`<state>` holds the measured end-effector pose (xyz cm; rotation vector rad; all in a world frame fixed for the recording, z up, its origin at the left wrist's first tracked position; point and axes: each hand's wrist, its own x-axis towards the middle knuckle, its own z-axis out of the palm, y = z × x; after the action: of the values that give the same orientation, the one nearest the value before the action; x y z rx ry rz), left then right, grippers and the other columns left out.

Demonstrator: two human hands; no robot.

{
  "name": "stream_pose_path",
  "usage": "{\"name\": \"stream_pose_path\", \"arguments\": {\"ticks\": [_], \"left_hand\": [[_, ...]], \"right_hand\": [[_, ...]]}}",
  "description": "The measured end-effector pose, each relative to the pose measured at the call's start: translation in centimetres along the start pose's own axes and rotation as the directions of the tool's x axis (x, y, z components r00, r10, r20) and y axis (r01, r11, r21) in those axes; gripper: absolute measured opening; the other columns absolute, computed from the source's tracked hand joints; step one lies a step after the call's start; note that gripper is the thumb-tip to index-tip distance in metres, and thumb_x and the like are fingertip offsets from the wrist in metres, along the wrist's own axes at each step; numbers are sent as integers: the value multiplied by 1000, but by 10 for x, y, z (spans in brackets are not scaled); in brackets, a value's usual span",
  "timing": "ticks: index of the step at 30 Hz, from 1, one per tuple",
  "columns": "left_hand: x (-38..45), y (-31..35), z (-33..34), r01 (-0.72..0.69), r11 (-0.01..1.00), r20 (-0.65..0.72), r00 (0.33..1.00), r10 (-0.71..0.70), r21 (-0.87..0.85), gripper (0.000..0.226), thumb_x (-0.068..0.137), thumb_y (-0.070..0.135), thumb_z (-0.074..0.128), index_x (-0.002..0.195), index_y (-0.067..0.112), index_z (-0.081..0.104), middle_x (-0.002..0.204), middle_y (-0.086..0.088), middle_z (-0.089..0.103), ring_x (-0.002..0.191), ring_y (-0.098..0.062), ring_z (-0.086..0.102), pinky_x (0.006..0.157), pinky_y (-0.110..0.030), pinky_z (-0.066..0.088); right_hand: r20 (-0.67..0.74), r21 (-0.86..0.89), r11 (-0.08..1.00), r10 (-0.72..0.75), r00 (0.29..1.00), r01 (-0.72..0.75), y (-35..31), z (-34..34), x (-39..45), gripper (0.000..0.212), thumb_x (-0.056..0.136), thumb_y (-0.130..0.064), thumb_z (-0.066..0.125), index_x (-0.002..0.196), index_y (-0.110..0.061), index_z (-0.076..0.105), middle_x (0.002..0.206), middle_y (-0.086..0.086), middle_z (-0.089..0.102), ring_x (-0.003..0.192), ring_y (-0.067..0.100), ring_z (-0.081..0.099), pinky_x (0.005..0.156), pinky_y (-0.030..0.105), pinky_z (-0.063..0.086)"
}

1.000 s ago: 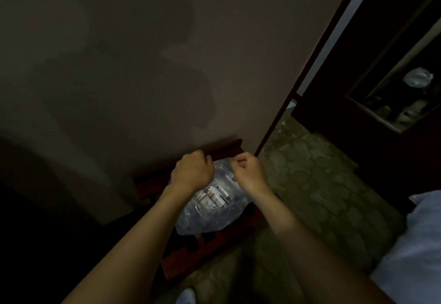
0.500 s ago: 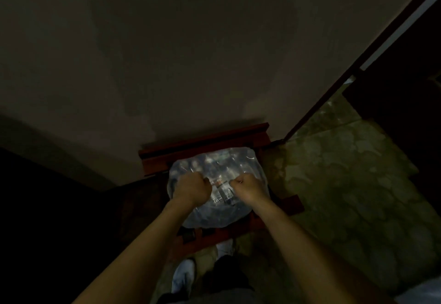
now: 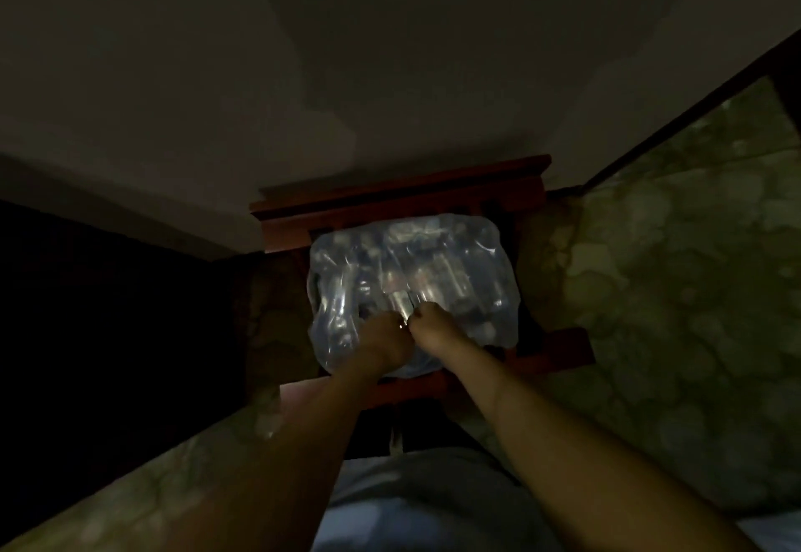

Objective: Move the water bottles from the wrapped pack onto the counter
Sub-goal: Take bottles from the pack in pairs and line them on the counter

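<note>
A pack of water bottles (image 3: 433, 274) in clear shrink wrap lies on a low red-brown wooden stand (image 3: 403, 196) against the wall. Several bottles show dimly through the plastic. My left hand (image 3: 381, 345) and my right hand (image 3: 435, 328) sit side by side on the pack's near top, fingers curled into the wrap and knuckles almost touching. The light is very dim, so the fingertips are hard to make out. No counter is in view.
A plain wall (image 3: 390, 74) rises just behind the stand. Mottled green stone floor (image 3: 672, 269) spreads to the right and lower left. A dark area (image 3: 108, 313) fills the left side. My light-coloured clothing (image 3: 424, 504) shows at the bottom.
The view tilted down and closer over the pack. My hands slid toward the near side of the pack and came together, both still gripping the wrap.
</note>
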<state>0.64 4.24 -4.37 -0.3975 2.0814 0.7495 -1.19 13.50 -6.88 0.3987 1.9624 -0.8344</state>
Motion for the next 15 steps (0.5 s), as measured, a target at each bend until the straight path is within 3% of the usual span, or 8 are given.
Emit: {"name": "stream_pose_path", "arguments": {"ticks": [2, 5, 8, 13, 15], "left_hand": [[15, -8, 8, 62, 997, -4, 998, -62, -53, 32, 101, 14, 41, 116, -4, 63, 122, -21, 64, 112, -31, 61, 89, -34, 47], [36, -18, 12, 133, 972, -69, 986, -149, -196, 29, 100, 13, 46, 120, -2, 61, 122, -22, 63, 112, -32, 61, 92, -36, 49], [47, -25, 11, 165, 960, -177, 962, -207, -226, 38, 95, 6, 49, 132, -3, 50, 135, -22, 52, 121, -32, 54, 101, -39, 45], [47, -26, 17, 174, 955, -256, 937, -236, -241, 52, 94, 6, 51, 142, 0, 32, 158, -26, 11, 137, -36, 37, 106, -40, 40], [48, -28, 17, 231, 933, -257, 918, -303, -275, 52, 96, 12, 51, 142, -1, 31, 156, -25, 16, 134, -36, 42, 104, -41, 43]], "right_hand": [[13, 6, 1000, 7, 1000, -7, 3, 5, 13, 43, 95, -12, 45, 137, -3, 46, 136, 20, 53, 122, 33, 54, 88, 26, 42], [47, 5, 1000, 1, 999, -2, 6, 11, 35, 48, 93, -6, 48, 141, -5, 42, 139, 19, 50, 124, 33, 52, 102, 36, 45], [80, -43, 999, 23, 996, -20, 5, 18, 53, 50, 92, -6, 50, 141, -2, 40, 141, 20, 48, 125, 35, 50, 104, 41, 44], [6, 85, 994, 74, 997, -74, 9, 32, 67, 34, 98, -12, 45, 128, 1, 51, 133, 22, 54, 120, 36, 53, 100, 37, 44], [-9, 205, 973, 108, 994, -104, 11, 37, 70, 26, 100, -9, 38, 109, 2, 60, 113, 22, 62, 111, 37, 56, 100, 44, 44]]}}
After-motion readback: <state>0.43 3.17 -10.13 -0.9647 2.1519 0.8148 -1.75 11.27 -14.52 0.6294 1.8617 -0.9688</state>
